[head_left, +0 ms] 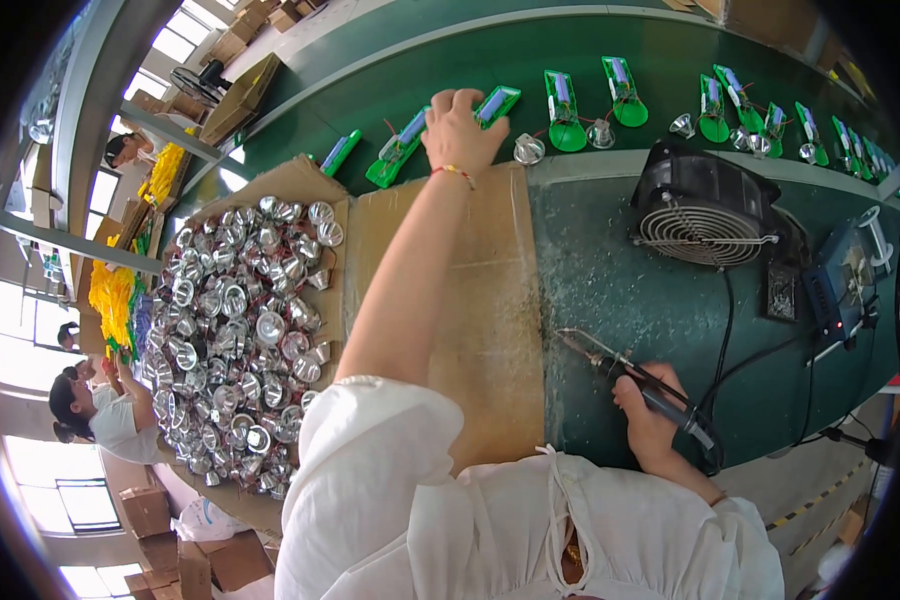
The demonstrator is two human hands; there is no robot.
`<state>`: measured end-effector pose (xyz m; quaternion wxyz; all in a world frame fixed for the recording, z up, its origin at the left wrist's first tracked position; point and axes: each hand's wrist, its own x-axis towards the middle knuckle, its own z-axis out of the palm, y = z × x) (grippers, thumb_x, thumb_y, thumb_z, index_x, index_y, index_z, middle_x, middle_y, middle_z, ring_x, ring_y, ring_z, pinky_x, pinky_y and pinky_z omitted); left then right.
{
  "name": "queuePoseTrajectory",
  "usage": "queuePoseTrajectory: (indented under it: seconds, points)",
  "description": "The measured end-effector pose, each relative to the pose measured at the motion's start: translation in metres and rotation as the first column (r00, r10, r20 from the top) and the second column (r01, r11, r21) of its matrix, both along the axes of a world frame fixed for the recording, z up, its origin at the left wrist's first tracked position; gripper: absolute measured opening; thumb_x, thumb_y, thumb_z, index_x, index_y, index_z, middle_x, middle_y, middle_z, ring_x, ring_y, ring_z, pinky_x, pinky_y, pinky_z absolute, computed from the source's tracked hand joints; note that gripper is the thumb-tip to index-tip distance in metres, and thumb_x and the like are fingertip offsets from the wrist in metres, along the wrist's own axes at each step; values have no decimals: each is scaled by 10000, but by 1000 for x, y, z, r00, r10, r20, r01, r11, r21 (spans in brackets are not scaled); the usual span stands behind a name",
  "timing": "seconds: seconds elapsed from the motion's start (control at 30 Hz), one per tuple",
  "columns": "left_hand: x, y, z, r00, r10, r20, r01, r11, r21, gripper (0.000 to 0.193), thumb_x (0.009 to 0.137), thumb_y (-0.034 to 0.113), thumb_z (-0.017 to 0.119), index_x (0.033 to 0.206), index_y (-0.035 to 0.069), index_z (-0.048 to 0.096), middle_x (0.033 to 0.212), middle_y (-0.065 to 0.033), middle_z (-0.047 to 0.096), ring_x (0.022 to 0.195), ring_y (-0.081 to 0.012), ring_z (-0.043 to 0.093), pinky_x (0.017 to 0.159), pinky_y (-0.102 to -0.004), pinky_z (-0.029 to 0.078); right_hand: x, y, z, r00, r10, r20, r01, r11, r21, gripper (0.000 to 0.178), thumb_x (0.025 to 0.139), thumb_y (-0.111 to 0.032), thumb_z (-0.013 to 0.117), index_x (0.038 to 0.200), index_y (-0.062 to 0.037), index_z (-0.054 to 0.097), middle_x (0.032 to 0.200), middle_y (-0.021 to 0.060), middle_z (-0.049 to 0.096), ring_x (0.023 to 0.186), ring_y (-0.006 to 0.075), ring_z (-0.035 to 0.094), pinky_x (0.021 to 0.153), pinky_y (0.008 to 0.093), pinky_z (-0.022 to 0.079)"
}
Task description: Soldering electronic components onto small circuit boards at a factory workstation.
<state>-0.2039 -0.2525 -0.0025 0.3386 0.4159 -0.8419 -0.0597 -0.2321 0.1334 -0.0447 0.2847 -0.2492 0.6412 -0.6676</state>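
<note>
Cardboard (490, 300) is spread flat over the green workbench (620, 290), and across it the left arm is stretched toward twelve o'clock. The left hand (460, 130) is laid over a green circuit board (497, 104) on the conveyor belt (450, 60), fingers curled down onto it; whether the board is actually gripped cannot be told. A red and yellow bracelet (454, 172) is worn at that wrist.

At about four o'clock from the middle of the view, the right hand (645, 405) is closed around the dark handle of a soldering iron (630, 375), whose metal tip is pointed toward ten o'clock over the bench edge of the cardboard. A black cable is seen trailing from the handle toward five o'clock.

More green boards (625, 90) are lined along the belt from twelve toward two o'clock, several with small silver reflector cups (528, 150) just beside them. A black round fan (705, 205) is set on the bench at two o'clock, with a blue station (840, 285) at three o'clock.

At nine o'clock an open carton (300, 180) is filled with a heap of silver reflector cups. Beyond it, at eight o'clock, another person in white (110, 415) is seated near yellow parts (115, 295).
</note>
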Motion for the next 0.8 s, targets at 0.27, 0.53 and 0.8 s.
queuePoseTrajectory:
  seconds: [0.27, 0.53, 0.8]
  points:
    - [56, 14, -6, 964, -242, 105, 206, 940, 273, 461, 658, 268, 704, 1094, 132, 634, 1107, -182, 552, 1018, -357, 572, 890, -404, 481, -1, 0, 5, 998, 8, 60, -10, 1000, 28, 161, 829, -55, 681, 913, 17, 564, 770, 67, 596, 633, 109, 586, 573, 236, 489]
    - [168, 200, 11, 983, -130, -133, 179, 858, 482, 480, 676, 288, 771, 1033, 40, 567, 1040, -154, 523, 905, -337, 582, 781, -423, 501, 0, -2, 0, 1000, -8, -8, 8, 1000, 5, 166, 866, -100, 642, 949, 22, 565, 766, 75, 593, 625, 102, 574, 575, 227, 490]
    - [284, 96, 30, 820, 535, 204, -496, 842, -213, 283, 698, 171, 735, 974, 120, 698, 1118, -129, 554, 1068, -315, 502, 888, -397, 421, 2, -4, -5, 998, -27, -53, 26, 999, -33, 145, 865, -76, 640, 953, 17, 573, 747, 68, 600, 607, 90, 563, 563, 212, 478]
